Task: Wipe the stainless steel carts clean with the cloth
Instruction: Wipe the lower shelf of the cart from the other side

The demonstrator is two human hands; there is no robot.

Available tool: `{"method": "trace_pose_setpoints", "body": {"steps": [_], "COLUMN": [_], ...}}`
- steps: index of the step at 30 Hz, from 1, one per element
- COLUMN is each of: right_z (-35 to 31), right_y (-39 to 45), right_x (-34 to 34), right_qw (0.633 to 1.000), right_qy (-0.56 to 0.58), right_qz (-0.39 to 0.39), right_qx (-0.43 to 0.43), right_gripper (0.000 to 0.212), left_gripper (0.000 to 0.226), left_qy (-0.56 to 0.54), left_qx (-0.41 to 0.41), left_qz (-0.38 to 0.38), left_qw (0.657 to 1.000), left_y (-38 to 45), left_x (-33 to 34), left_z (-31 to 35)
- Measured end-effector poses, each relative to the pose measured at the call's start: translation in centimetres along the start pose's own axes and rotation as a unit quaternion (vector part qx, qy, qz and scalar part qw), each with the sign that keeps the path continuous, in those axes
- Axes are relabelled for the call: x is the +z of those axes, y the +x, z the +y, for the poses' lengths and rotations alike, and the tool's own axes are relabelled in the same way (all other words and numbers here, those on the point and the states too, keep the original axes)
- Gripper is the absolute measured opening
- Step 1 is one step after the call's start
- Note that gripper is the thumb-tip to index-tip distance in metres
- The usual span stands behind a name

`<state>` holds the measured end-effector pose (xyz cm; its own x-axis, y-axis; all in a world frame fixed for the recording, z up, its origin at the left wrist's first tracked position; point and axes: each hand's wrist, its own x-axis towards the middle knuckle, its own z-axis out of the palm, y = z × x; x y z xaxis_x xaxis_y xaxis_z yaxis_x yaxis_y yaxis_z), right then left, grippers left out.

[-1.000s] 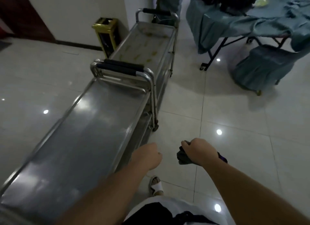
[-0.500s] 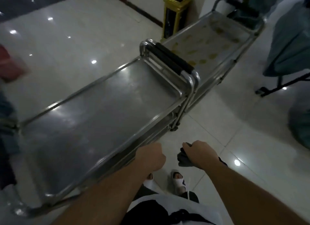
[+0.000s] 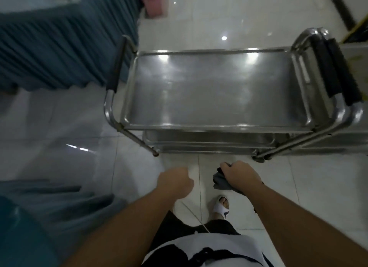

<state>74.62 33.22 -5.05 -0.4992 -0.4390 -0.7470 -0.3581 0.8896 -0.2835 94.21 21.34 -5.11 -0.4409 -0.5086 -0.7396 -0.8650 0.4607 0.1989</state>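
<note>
while right grip (image 3: 240,176) clutches cloth (image 3: 219,182), cart (image 3: 215,125) stands near.

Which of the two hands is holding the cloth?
The right hand grips the dark cloth, bunched under its fingers, in front of the cart. The left hand is a closed fist holding nothing.
</note>
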Motion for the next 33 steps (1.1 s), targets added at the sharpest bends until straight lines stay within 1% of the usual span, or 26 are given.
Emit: {"method": "trace_pose_setpoints", "body": {"steps": [1,2,4,9,11,16,18,20,22,23,24,25,26,27,29,31,33], "right_z": [-1.0,-1.9,-3.7,-7.5,-8.9,-11.8,-12.3,-12.8,-13.2,-13.6,-14.0,-14.5,-14.8,-15.3,-16.4,-17.5,-18.7], "right_y": [-0.2,-0.3,-0.2,1.1,1.5,4.4,6.0,8.1,11.0,12.3,13.5,15.0,16.7,18.3,21.4,24.0,26.4], "right_x": [0.8,1.6,3.2,8.2,10.8,17.0,18.7,19.9,20.8,21.1,21.2,21.5,21.8,21.9,22.1,22.3,22.7], "right_qw": [1.0,0.999,0.999,0.999,0.999,0.998,0.999,0.999,0.997,0.996,0.996,0.996,0.994,0.99,0.985,0.977,0.97], "right_qy": [-0.003,-0.034,-0.031,0.005,0.032,0.058,0.029,0.023,-0.008,0.008,0.022,0.041,0.087,0.129,0.162,0.191,0.193], "right_qz": [-0.003,-0.012,0.008,0.003,0.008,-0.018,-0.03,-0.008,-0.013,-0.016,-0.009,0.001,0.014,0.027,0.038,0.05,0.078], "right_qx": [-0.007,-0.028,-0.025,-0.031,-0.019,-0.009,-0.023,-0.046,-0.081,-0.082,-0.084,-0.074,-0.059,-0.045,-0.053,-0.075,-0.125], "right_gripper": [0.032,0.04,0.049,0.045,0.048,0.053,0.048,0.032,0.024,0.023,0.03,0.042,0.053,0.06,0.067,0.066,0.058], "left_gripper": [0.047,0.045,0.042,0.026,0.023,0.016,0.014,0.023,0.035,0.038,0.039,0.04,0.041,0.042,0.046,0.05,0.059], "left_qy": [-0.004,-0.004,0.001,0.002,0.007,0.047,0.047,0.046,0.027,0.009,-0.011,-0.03,-0.045,-0.055,-0.072,-0.107,-0.142], "left_qx": [-0.011,-0.02,-0.031,-0.042,-0.048,-0.045,-0.043,-0.041,-0.054,-0.064,-0.074,-0.082,-0.089,-0.092,-0.094,-0.098,-0.109], "left_qz": [0.002,0.003,0.005,-0.003,-0.002,-0.009,-0.015,-0.012,-0.004,0.007,0.019,0.034,0.052,0.072,0.111,0.156,0.202], "left_qw": [1.0,1.0,1.0,0.999,0.999,0.998,0.998,0.998,0.998,0.998,0.997,0.996,0.994,0.992,0.987,0.977,0.963], "left_y": [-0.2,-0.4,-0.3,0.5,1.3,4.5,6.1,8.0,10.3,11.7,13.1,14.5,16.0,17.4,20.4,23.2,25.8], "left_x": [-0.1,-0.2,-0.6,-1.5,-1.8,-0.5,0.7,2.0,3.4,4.0,4.5,5.0,5.4,5.7,6.2,6.5,6.5], "left_z": [-1.2,-2.5,-5.1,-12.1,-14.7,-19.1,-20.2,-21.2,-22.6,-23.4,-24.2,-25.0,-25.9,-26.6,-27.8,-28.9,-29.8]}}
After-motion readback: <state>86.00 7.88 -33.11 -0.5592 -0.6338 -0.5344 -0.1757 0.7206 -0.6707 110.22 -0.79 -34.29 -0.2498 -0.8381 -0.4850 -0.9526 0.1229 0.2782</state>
